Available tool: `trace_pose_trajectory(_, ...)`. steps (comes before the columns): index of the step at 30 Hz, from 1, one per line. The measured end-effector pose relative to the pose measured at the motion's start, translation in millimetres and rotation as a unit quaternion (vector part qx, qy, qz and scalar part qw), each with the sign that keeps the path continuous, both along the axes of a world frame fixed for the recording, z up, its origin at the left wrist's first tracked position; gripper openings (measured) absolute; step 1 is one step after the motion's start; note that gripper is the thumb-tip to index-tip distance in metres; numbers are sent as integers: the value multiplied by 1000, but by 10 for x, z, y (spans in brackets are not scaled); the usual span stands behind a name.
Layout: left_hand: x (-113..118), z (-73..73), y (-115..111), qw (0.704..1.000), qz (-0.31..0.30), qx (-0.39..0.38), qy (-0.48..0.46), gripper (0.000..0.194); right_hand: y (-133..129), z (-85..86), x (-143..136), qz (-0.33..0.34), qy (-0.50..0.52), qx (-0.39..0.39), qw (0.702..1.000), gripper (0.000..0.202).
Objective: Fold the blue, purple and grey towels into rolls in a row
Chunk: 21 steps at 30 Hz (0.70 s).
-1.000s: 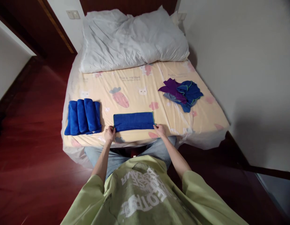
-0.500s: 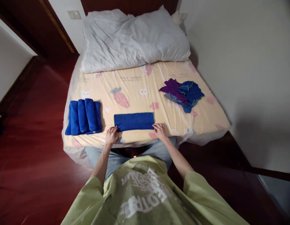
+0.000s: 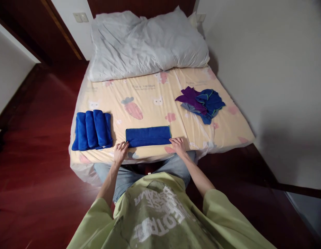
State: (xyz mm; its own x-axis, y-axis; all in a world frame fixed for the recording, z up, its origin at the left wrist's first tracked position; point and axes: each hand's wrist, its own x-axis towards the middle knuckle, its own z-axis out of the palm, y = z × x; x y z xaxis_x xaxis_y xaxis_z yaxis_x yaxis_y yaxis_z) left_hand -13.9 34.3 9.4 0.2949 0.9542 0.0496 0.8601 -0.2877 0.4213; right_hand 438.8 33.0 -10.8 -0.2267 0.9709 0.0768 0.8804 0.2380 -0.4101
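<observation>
A blue towel (image 3: 148, 136) with thin green edging lies folded into a long flat strip near the front edge of the bed. At its near left corner, my left hand (image 3: 121, 152) pinches the cloth. My right hand (image 3: 178, 145) grips the near right corner in the same way, fingers closed. Left of it sit several rolled blue towels (image 3: 92, 129), bunched side by side. To the right is a loose heap of crumpled cloths, with a purple cloth (image 3: 190, 99) and a blue green-edged cloth (image 3: 211, 102) on top.
The bed (image 3: 150, 100) has a pale yellow sheet printed with carrots and rabbits. A large grey-white folded quilt or pillow (image 3: 150, 43) lies across its head end. A white wall (image 3: 266, 76) runs along the right, and dark red floor (image 3: 41, 166) shows at the left.
My left hand has shifted slightly left and down at the towel's corner, and the strip's left end sits a little lower. My right hand has barely moved.
</observation>
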Motion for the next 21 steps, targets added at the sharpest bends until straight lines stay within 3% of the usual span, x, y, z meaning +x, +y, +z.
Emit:
trace_pose_trajectory(3,-87,-71,-190,1000,-14,-1,-20,44,-177,15,70,34,15,-12,999,43)
trace_pose_trajectory(7,-86,-154,-297,998,32,-7,-55,46,-254,-12,72,14,71,-6,997,45)
trace_pose_trajectory(13,-40,-145,-98,989,103,-22,-107,40,17,-173,96,-69,180,-44,980,28)
trace_pose_trajectory(17,26,-147,30,974,179,-32,-132,44,180,-293,109,-139,209,-88,964,33)
trace_pose_trajectory(21,73,-146,143,966,218,-46,-130,40,305,-299,86,-165,210,-111,957,33)
